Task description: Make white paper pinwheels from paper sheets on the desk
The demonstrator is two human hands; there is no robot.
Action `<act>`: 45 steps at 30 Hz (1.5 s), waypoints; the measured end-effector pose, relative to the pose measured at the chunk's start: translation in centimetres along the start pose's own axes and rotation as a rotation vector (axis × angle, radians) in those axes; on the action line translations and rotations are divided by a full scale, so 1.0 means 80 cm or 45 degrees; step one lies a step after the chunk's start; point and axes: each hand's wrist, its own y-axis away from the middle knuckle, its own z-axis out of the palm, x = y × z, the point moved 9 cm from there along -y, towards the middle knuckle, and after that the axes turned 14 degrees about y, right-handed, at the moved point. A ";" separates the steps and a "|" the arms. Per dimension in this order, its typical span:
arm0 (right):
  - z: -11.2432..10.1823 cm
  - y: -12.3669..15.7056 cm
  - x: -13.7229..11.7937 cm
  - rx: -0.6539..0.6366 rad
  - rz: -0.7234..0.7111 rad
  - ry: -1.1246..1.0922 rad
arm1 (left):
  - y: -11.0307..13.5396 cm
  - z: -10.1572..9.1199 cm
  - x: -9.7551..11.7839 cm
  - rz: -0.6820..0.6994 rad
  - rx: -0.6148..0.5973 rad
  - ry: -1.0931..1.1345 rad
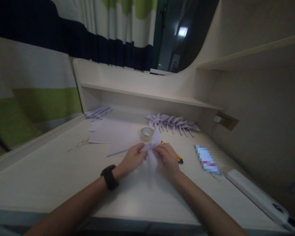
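Note:
A white paper pinwheel [151, 159] is held up between my two hands over the desk. My left hand [135, 156], with a black watch on its wrist, pinches the left side of the paper. On the right side, the fingers of my right hand [167, 159] close on the paper near its centre. Just behind the pinwheel stands a roll of clear tape [147, 133]. A yellow and black utility knife [180, 159] lies partly hidden behind my right hand. Left of my left hand, a thin rolled paper stick [117, 152] rests on the desk.
Several finished paper pinwheels [172, 123] lie in a row at the back right. White paper sheets [115, 131] and a bundle of paper sticks [98, 112] are at the back left, near small thin sticks [79, 144]. A phone [206, 159] and a long white device [255, 196] lie rightward.

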 end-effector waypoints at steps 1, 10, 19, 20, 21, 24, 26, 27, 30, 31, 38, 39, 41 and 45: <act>-0.001 -0.001 -0.002 -0.002 -0.019 0.005 | 0.001 0.002 -0.001 -0.002 -0.014 0.012; 0.002 -0.001 -0.017 -0.058 -0.158 0.164 | 0.006 0.007 0.000 0.013 -0.078 -0.075; 0.012 0.005 -0.019 -0.082 -0.172 0.244 | 0.013 0.011 0.015 0.146 -0.087 -0.391; 0.013 0.005 -0.018 -0.087 -0.161 0.239 | 0.014 0.011 0.017 0.159 -0.082 -0.418; 0.014 0.006 -0.018 -0.095 -0.148 0.238 | 0.015 0.011 0.018 0.173 -0.074 -0.442; 0.018 0.006 -0.020 -0.120 -0.124 0.227 | 0.017 0.009 0.022 0.204 -0.032 -0.486; 0.018 0.005 -0.020 -0.126 -0.103 0.208 | 0.018 0.007 0.024 0.216 0.006 -0.499; 0.018 0.005 -0.020 -0.125 -0.093 0.193 | 0.018 0.005 0.025 0.221 0.023 -0.505; 0.015 0.005 -0.021 -0.109 -0.088 0.152 | 0.020 0.007 0.027 0.245 0.017 -0.508; 0.013 0.005 -0.022 -0.104 -0.095 0.132 | 0.021 0.008 0.028 0.256 0.003 -0.508; 0.010 -0.004 0.003 -0.146 0.222 -0.250 | 0.025 0.013 0.031 0.276 -0.027 -0.645; 0.011 -0.006 0.009 -0.169 0.289 -0.327 | 0.025 0.013 0.032 0.281 -0.028 -0.663; 0.017 -0.009 0.018 -0.251 0.420 -0.487 | 0.025 0.013 0.033 0.286 -0.031 -0.704; 0.038 0.000 0.032 -0.493 0.785 -0.823 | 0.026 0.016 0.038 0.340 -0.043 -0.832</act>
